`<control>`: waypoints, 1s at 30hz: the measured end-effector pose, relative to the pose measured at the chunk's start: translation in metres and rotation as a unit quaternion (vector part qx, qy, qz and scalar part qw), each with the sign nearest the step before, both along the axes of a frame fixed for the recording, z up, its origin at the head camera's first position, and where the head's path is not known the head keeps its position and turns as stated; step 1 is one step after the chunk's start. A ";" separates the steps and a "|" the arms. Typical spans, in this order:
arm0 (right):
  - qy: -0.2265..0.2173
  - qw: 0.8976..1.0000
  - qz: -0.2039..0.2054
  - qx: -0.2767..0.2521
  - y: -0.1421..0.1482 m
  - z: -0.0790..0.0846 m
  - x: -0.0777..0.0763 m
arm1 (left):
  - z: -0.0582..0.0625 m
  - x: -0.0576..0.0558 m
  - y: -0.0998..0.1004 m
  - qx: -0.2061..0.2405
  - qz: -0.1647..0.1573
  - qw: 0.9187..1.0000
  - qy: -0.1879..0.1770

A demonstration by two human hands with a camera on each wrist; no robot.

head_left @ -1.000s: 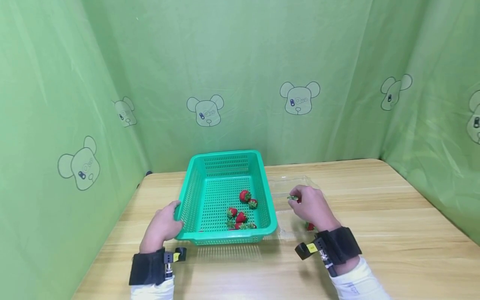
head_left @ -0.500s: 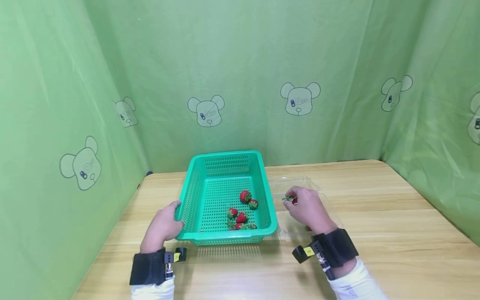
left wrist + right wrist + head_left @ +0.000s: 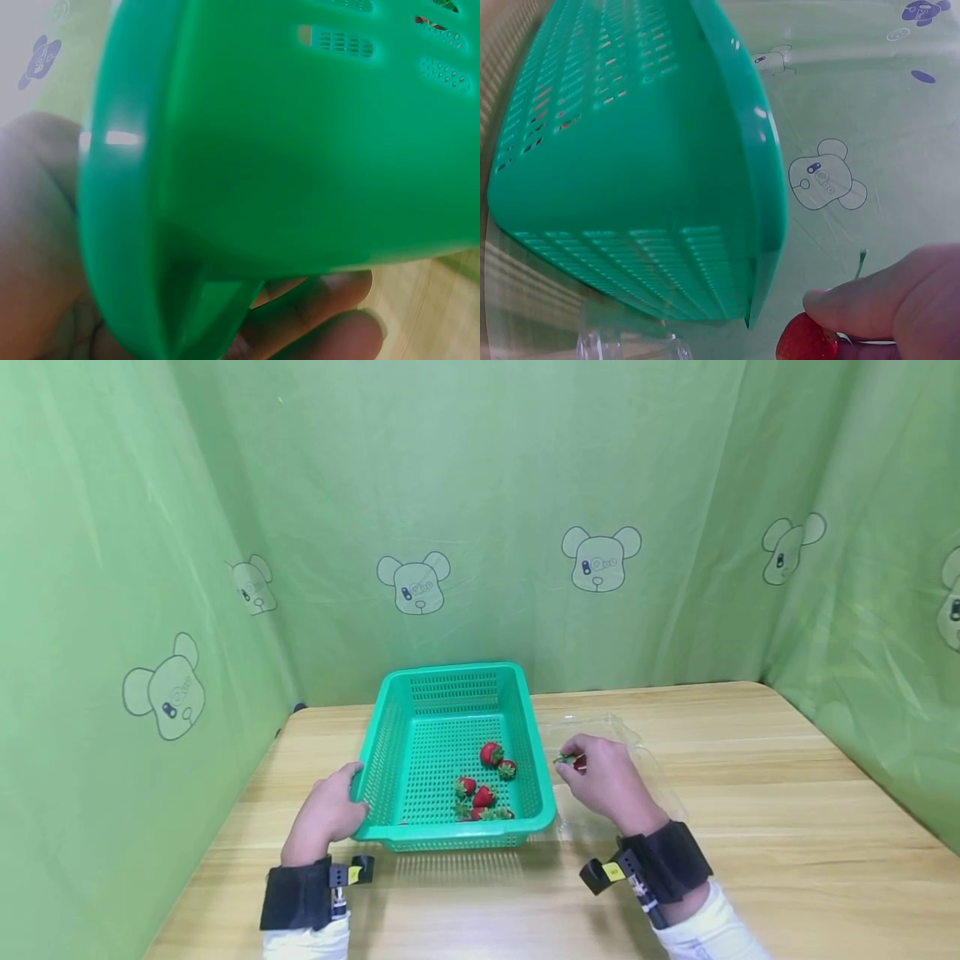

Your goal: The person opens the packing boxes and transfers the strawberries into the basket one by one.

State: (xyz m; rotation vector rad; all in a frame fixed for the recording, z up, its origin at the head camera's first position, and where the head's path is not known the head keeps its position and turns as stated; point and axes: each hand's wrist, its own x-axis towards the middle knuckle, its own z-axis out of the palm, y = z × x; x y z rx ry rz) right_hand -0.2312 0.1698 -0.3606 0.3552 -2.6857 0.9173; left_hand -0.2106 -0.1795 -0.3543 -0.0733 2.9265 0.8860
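My left hand (image 3: 324, 810) grips the near left corner of a green plastic basket (image 3: 453, 831), thumb over the rim and fingers curled beneath it in the left wrist view. Several red strawberries (image 3: 491, 753) with green leaves lie in the basket, mostly toward its near right side. Just right of the basket, my right hand (image 3: 609, 779) pinches a strawberry (image 3: 808, 340) between thumb and fingers, its thin green stem sticking up in the right wrist view. The held strawberry is outside the basket, close to its right wall.
An open clear plastic container (image 3: 654, 770) lies on the wooden table (image 3: 780, 810), right of the basket and partly under my right hand. A green curtain (image 3: 495, 468) printed with bear heads closes off the back and both sides.
My right hand has moved left with the strawberry, nearer the basket. A strawberry seen beside the right wrist earlier is now hidden behind the arm. The left hand and basket stay put.
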 end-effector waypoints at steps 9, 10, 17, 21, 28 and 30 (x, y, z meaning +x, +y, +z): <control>0.023 0.999 0.021 -0.007 -0.006 -0.002 0.004 | 0.000 0.000 0.000 0.001 -0.002 1.000 0.002; 0.026 0.999 0.023 -0.008 -0.007 -0.003 0.004 | 0.000 0.000 0.000 0.000 -0.002 1.000 0.002; 0.044 0.998 0.034 -0.015 -0.014 -0.005 0.005 | -0.001 0.000 0.000 -0.003 -0.003 1.000 0.006; 0.045 0.998 0.035 -0.017 -0.019 -0.003 0.007 | -0.002 -0.001 0.000 -0.002 0.000 1.000 0.005; 0.053 0.998 0.043 -0.013 -0.026 -0.003 0.011 | -0.003 -0.003 0.001 0.002 0.003 1.000 0.001; 0.059 0.997 0.046 -0.014 -0.027 -0.004 0.011 | -0.003 -0.003 0.000 0.002 0.004 1.000 0.000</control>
